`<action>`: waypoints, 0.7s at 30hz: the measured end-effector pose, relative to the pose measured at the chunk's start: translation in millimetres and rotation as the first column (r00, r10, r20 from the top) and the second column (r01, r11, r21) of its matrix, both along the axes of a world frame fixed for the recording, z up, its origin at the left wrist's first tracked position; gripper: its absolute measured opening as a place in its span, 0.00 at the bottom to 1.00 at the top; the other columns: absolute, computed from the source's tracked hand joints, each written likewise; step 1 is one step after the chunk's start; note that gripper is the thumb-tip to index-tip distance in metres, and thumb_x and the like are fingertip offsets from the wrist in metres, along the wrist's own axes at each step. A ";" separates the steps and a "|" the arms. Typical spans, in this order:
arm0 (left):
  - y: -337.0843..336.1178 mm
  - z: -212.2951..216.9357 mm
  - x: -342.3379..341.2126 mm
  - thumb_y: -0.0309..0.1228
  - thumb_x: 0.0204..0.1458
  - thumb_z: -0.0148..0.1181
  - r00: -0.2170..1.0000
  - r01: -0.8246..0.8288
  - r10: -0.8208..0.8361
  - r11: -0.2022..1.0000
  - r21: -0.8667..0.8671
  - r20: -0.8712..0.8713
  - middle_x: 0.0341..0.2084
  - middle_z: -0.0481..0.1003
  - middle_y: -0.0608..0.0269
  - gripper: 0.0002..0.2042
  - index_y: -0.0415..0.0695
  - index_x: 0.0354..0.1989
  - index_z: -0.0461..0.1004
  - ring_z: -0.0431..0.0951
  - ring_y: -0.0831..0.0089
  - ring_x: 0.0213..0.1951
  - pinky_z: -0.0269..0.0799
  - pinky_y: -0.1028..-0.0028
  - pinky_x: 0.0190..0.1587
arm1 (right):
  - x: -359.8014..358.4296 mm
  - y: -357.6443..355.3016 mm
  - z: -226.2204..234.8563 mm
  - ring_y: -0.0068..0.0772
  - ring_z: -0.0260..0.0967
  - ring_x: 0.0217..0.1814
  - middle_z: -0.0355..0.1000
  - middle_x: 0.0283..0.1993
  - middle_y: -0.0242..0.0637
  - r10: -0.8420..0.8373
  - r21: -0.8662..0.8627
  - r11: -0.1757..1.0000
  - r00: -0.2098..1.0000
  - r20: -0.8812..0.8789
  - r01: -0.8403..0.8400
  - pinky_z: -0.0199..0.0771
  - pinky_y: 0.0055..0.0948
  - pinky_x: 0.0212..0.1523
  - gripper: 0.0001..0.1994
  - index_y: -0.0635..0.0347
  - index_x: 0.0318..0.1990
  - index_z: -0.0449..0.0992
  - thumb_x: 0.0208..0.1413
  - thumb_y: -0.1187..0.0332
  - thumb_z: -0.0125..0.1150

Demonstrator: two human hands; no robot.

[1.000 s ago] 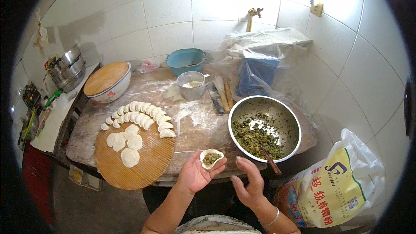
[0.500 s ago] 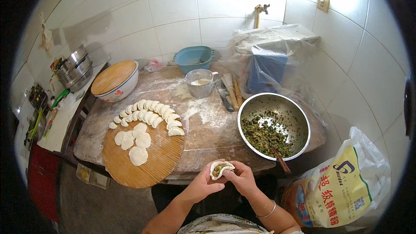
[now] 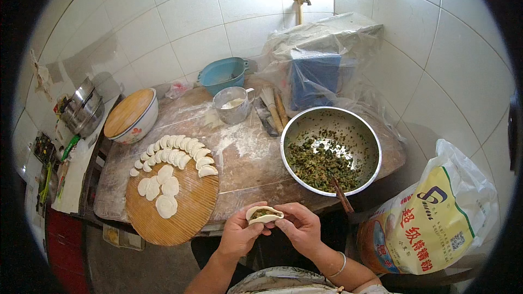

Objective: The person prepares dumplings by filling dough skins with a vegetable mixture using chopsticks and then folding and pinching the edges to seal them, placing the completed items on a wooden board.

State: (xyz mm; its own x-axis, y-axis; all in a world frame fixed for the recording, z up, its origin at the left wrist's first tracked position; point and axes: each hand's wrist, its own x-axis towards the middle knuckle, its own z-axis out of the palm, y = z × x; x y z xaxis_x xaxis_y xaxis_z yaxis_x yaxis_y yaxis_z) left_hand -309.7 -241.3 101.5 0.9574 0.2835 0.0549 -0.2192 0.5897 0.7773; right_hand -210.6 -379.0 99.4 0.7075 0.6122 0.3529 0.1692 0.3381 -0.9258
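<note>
So both hands are on the same half-folded dumpling [image 3: 265, 216]: left hand [image 3: 237, 234] pinching one end, right hand [image 3: 301, 230] gripping the other, green filling peeking out of the gap. It's up in front of the tabletop [image 3: 242, 171], between the round wooden board [image 3: 158, 230] with flat wrappers [image 3: 166, 206] plus folded dumplings [image 3: 175, 149], and a steel bowl [image 3: 364, 136] of filling, chopsticks [image 3: 342, 196] leaning over its rim.

The dumpling [image 3: 266, 219] is coloured off-white, its filling [image 3: 260, 214] mixed green and brown. The board [image 3: 188, 204] is striped golden tan. The basin [image 3: 223, 75] is tinted teal. The white bowl [image 3: 145, 122] is marked with red flowers. The bag [image 3: 433, 212] is printed yellow, red and green.
</note>
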 end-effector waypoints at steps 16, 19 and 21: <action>-4.7 0.5 5.5 0.20 0.51 0.56 0.999 -0.012 0.014 0.998 0.055 -0.029 0.44 0.73 0.54 0.22 0.33 0.56 0.62 0.76 0.71 0.40 0.74 0.78 0.35 | 9.9 -8.4 13.0 0.37 0.72 0.32 0.72 0.34 0.44 -0.221 -0.059 0.961 0.882 0.417 0.269 0.71 0.28 0.31 0.05 0.66 0.36 0.75 0.51 0.77 0.59; -3.8 -2.4 5.9 0.20 0.51 0.56 1.000 0.007 -0.008 1.000 0.021 0.007 0.44 0.73 0.54 0.22 0.33 0.56 0.62 0.76 0.71 0.39 0.74 0.78 0.35 | 10.2 -5.3 12.9 0.39 0.73 0.33 0.73 0.34 0.45 -0.265 0.008 0.956 0.850 0.455 0.293 0.72 0.29 0.31 0.06 0.66 0.36 0.75 0.50 0.77 0.60; -4.6 -2.3 4.9 0.20 0.51 0.56 1.000 0.005 -0.005 1.000 0.029 0.003 0.44 0.73 0.54 0.22 0.34 0.56 0.63 0.76 0.71 0.39 0.74 0.78 0.35 | 9.0 -5.3 12.5 0.40 0.73 0.34 0.73 0.34 0.45 -0.267 0.023 0.957 0.844 0.465 0.289 0.73 0.29 0.32 0.07 0.66 0.37 0.75 0.49 0.78 0.60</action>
